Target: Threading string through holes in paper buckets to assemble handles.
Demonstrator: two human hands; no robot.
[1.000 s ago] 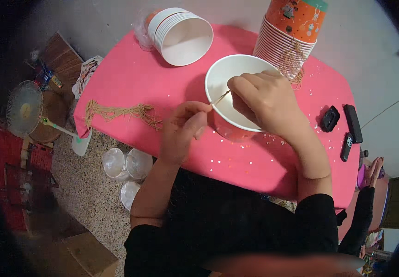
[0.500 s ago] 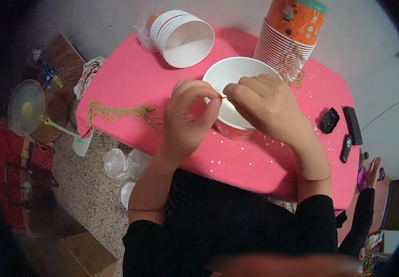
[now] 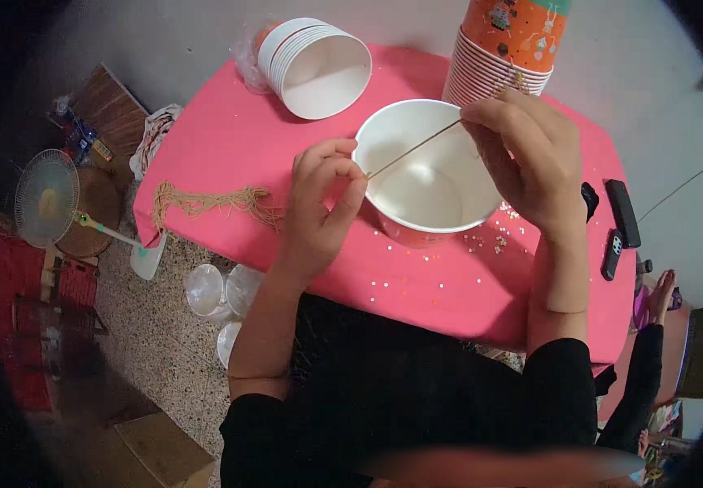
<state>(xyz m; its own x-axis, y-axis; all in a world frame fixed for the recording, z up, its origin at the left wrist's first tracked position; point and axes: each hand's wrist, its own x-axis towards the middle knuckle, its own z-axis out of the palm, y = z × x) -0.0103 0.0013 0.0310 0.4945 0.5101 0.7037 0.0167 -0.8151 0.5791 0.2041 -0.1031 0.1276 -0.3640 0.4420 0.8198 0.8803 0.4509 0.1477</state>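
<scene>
A thin tan string (image 3: 414, 149) runs taut and slanting above a large paper tub (image 3: 425, 183), white inside and reddish outside. My left hand (image 3: 323, 199) pinches its lower end between thumb and forefinger beside the tub's left rim. My right hand (image 3: 534, 154) is closed on the upper end, above the right rim, partly hiding the tub there. The tub stands upright, and nothing shows inside it. Left of my left hand lies a loose bundle of tan strings (image 3: 213, 201). Behind my right hand rises a tall stack of orange patterned tubs (image 3: 510, 37).
The pink table (image 3: 205, 138) also holds a tipped stack of white tubs (image 3: 327, 77), scattered white dots (image 3: 499, 237), a black case (image 3: 622, 213) and a small remote (image 3: 612, 254). Plastic-wrapped containers (image 3: 205, 290) stand on the floor. A person's dark-clothed limb (image 3: 640, 374) shows at right.
My hands have moved apart: the right went up and right, the left slightly left. The string, mostly hidden between my fingers before, now stretches between them, and more of the tub's inside shows.
</scene>
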